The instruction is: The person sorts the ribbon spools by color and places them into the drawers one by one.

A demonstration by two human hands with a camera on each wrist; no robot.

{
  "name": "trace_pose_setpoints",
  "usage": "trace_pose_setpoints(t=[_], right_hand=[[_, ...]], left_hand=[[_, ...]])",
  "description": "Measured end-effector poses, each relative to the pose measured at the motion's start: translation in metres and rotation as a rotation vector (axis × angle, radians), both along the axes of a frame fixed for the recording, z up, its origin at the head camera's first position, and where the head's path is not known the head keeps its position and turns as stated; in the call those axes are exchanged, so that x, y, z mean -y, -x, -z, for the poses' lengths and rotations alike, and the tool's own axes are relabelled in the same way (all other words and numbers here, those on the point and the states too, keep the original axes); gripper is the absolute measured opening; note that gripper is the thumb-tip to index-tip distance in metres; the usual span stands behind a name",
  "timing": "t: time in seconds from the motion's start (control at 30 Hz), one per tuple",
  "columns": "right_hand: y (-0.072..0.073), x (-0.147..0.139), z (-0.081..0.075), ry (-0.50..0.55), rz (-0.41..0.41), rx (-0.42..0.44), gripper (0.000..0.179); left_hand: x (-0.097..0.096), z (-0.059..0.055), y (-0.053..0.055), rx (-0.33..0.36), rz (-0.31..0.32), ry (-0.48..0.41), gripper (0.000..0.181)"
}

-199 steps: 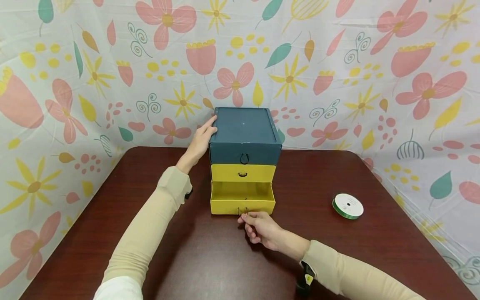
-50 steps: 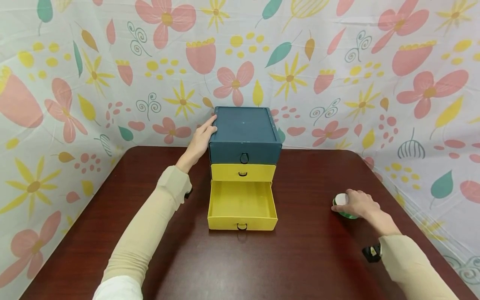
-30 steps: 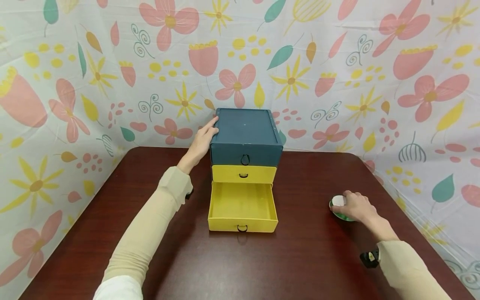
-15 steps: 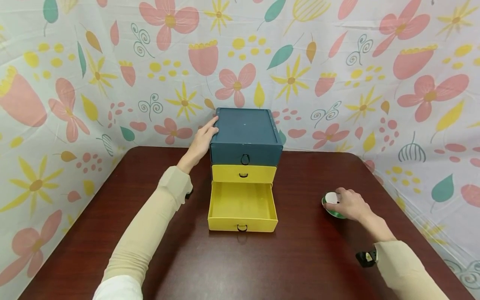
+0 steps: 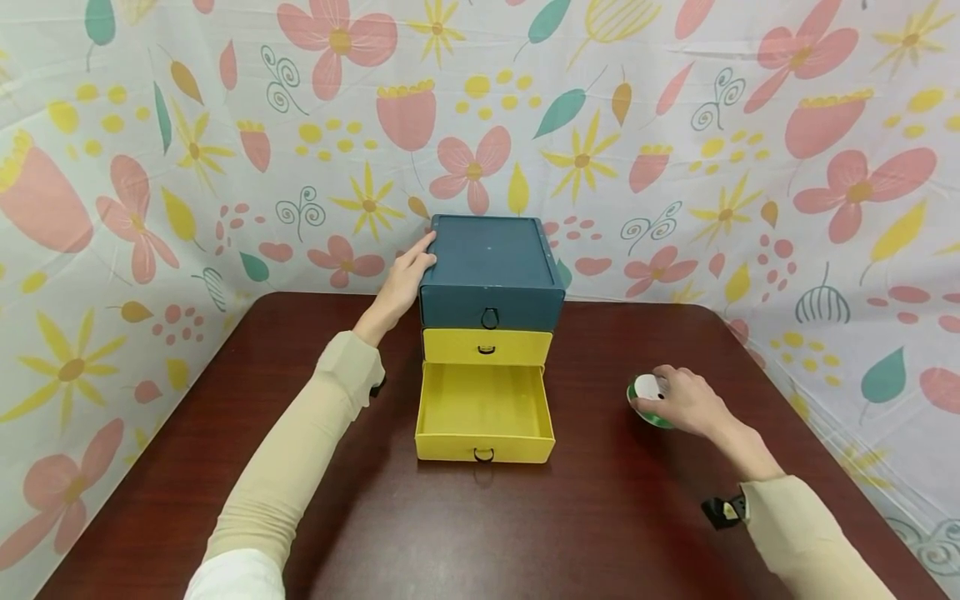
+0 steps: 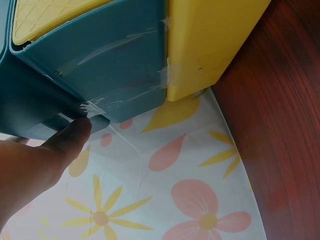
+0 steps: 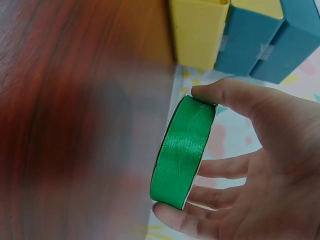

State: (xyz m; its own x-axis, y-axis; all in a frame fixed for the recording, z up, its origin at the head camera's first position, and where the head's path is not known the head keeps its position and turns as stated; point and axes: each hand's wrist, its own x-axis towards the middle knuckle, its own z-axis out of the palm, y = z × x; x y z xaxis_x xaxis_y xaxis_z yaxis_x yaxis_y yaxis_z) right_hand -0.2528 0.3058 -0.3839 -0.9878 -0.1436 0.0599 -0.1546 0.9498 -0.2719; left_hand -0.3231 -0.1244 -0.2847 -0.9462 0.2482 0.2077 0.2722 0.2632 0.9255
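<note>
My right hand (image 5: 686,402) grips a spool of green ribbon (image 7: 182,150) by its rim, thumb on one side and fingertips on the opposite one. In the head view the spool's white face shows beside the hand, to the right of the drawer cabinet. My left hand (image 5: 401,287) rests against the upper left side of the blue drawer cabinet (image 5: 491,250); in the left wrist view the thumb (image 6: 75,135) touches its blue wall. The cabinet's yellow bottom drawer (image 5: 483,404) is pulled out, with a bare floor and a black ring handle (image 5: 483,454).
A second yellow drawer (image 5: 487,346), closed, sits above the pulled-out one. The cabinet stands on a dark red-brown wooden table (image 5: 570,525). Behind and at both sides hangs a white cloth (image 5: 247,100) printed with flowers and leaves.
The bottom drawer came further out, and my right hand left its handle and took hold of the ribbon spool. The spool has since moved left toward the cabinet. My left hand stayed in place.
</note>
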Motion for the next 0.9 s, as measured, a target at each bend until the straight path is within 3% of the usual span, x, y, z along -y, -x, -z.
trace_pose_setpoints(t=[0.17,0.4,0.53,0.77,0.9], right_hand=[[0.000,0.015,-0.007,0.016,-0.029,-0.019,0.075],[-0.002,0.035,-0.020,0.035,-0.051,-0.015,0.072],[-0.002,0.044,-0.026,0.040,-0.062,-0.011,0.072],[-0.003,0.058,-0.033,0.048,-0.092,-0.015,0.070],[-0.005,0.066,-0.036,0.054,-0.109,-0.012,0.069]], left_hand=[[0.001,0.000,0.001,0.004,0.000,0.007,0.054],[0.003,0.018,0.022,-0.007,-0.014,-0.009,0.053],[0.003,0.023,0.027,-0.018,-0.033,-0.007,0.053],[0.003,0.020,0.028,0.002,-0.037,-0.012,0.053],[0.003,0.010,0.018,0.018,-0.030,-0.004,0.054]])
